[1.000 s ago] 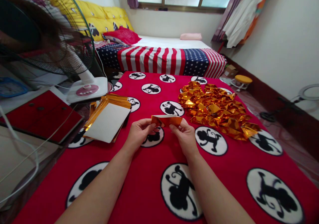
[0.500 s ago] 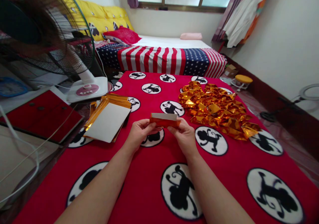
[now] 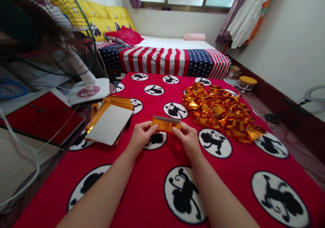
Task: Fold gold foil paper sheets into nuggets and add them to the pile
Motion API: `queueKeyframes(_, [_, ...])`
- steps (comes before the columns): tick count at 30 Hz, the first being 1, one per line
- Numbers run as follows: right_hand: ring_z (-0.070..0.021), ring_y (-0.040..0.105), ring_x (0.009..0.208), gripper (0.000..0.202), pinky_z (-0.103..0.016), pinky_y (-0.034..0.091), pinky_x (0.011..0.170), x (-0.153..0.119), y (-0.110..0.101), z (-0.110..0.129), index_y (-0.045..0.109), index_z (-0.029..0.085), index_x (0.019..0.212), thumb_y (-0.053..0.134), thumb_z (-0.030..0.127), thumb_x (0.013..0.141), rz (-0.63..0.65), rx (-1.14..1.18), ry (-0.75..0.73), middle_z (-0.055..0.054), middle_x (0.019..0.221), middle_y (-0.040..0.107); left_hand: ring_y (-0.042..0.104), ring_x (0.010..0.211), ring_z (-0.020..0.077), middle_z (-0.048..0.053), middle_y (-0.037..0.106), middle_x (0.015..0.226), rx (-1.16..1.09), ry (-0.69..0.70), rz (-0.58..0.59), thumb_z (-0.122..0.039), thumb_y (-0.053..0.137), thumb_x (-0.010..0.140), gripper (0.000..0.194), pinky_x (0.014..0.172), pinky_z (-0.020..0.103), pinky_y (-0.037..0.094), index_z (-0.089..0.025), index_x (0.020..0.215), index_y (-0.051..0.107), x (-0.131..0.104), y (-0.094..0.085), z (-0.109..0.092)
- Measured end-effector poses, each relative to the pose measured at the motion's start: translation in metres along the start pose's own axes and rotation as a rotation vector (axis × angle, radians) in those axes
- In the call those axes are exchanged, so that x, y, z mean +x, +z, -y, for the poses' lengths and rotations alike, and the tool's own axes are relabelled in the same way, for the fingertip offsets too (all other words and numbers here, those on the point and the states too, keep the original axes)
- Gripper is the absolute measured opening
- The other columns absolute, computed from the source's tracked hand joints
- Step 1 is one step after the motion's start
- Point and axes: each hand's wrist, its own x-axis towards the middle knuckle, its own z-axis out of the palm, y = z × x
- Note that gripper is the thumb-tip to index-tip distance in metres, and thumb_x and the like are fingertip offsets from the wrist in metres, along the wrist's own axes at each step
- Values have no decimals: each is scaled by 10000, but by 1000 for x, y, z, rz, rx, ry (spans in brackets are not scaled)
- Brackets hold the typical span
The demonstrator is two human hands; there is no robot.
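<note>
Between both hands, above the red monkey-print cloth [image 3: 149, 187], is a folded sheet of gold foil paper [image 3: 165, 124] with a narrow greyish strip along its upper edge. My left hand [image 3: 141, 136] pinches its left end, thumb on the gold face. At the right end, my right hand [image 3: 187, 138] grips it the same way; the fingers behind the paper are partly hidden. To the left lies a stack of foil paper sheets [image 3: 109, 123], the top one white side up. A heap of folded gold foil pieces [image 3: 218, 109] spreads over the cloth on the right.
A fan [image 3: 88, 89] with blurred blades stands at the left, near a dark red panel [image 3: 40, 118] and loose white cables [image 3: 38, 157]. Beyond the cloth is a bed with a flag-patterned cover [image 3: 159, 60]. A yellow-topped stool [image 3: 248, 81] sits at the right.
The foil paper has tilted, so more of its gold face shows and the pale strip above it looks narrower and darker. Both hands keep their hold, almost in place.
</note>
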Motion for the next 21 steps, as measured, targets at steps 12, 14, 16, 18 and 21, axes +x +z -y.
queueKeyframes(12, [-191,683,814,283,-289,543,746,0,5,3,663,212,890,802,341,679,-32,150,150,-24,882,729,721,913,250,115,763,995,-40,22,6,-334,852,588,517,848,346,573,-109,1035,722,1,2,4])
queueKeyframes(14, [-190,683,793,245,-294,543,749,0,4,1,680,202,868,786,347,701,-18,128,146,-29,861,731,725,898,251,117,764,979,-20,31,11,-336,842,608,490,851,351,576,-104,1024,725,1,1,6])
queueKeyframes(16, [-183,675,757,200,-295,539,745,-1,4,0,689,192,815,774,345,717,-25,102,131,-26,822,726,727,889,249,116,763,967,-17,47,14,-326,830,633,463,848,347,579,-103,1024,721,1,1,7])
queueKeyframes(18, [-176,664,725,187,-291,534,728,-1,4,-2,684,190,775,783,332,707,-48,87,123,-17,784,717,727,891,241,116,756,993,-33,63,10,-300,824,642,468,842,336,584,-106,1052,707,1,1,9])
queueKeyframes(21, [-162,648,677,196,-283,530,695,-2,5,-1,668,191,746,804,312,674,-75,90,122,-3,734,702,722,911,222,118,726,1102,-65,86,-13,-249,822,637,515,835,308,586,-120,1113,675,1,2,9])
